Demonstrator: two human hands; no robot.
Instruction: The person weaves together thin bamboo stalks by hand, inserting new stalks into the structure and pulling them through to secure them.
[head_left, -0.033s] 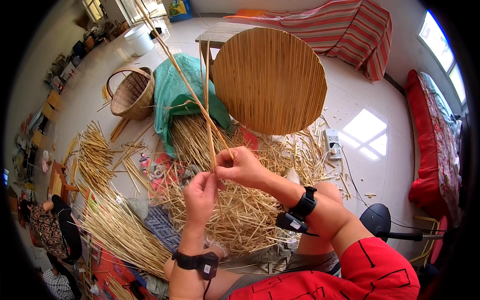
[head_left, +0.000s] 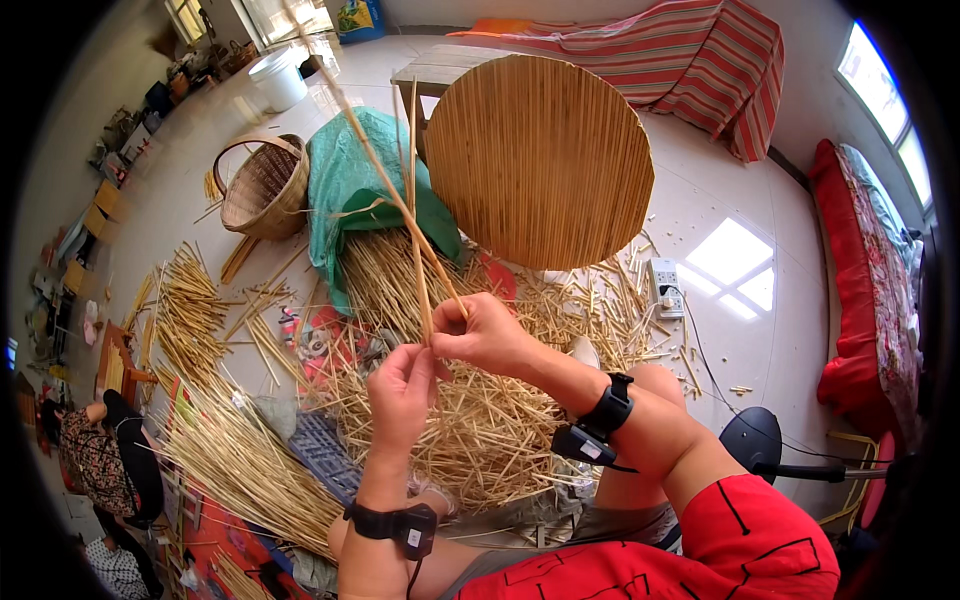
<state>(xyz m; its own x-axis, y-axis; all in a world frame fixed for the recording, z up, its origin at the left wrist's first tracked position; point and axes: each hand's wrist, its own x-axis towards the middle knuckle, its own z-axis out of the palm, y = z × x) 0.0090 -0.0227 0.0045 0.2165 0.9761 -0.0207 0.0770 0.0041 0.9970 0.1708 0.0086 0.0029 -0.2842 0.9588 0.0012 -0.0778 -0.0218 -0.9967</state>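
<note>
My left hand [head_left: 400,395] and my right hand [head_left: 475,335] meet at the lower part of long pale straws [head_left: 420,280], both with fingers closed on them. The straws rise upward and fan slightly apart, their top ends blurred. Below my hands lies a loose heap of cut straw [head_left: 470,450], and a longer bundle of stalks [head_left: 240,460] spreads to the left. Behind the held straws, a green woven sack [head_left: 355,150] has more stalks in its opening, beside a large round board of parallel brown strips [head_left: 540,160].
A handled basket [head_left: 265,190], white bucket [head_left: 280,80] and stalk piles [head_left: 190,310] are at left. At right are a power strip [head_left: 665,290] with a cord, a black round plate on a pole [head_left: 750,440] and a red-covered bed [head_left: 850,300]. A person [head_left: 105,460] is at lower left.
The upper ends of the held straws have shifted slightly and look more blurred. My hands show no visible movement.
</note>
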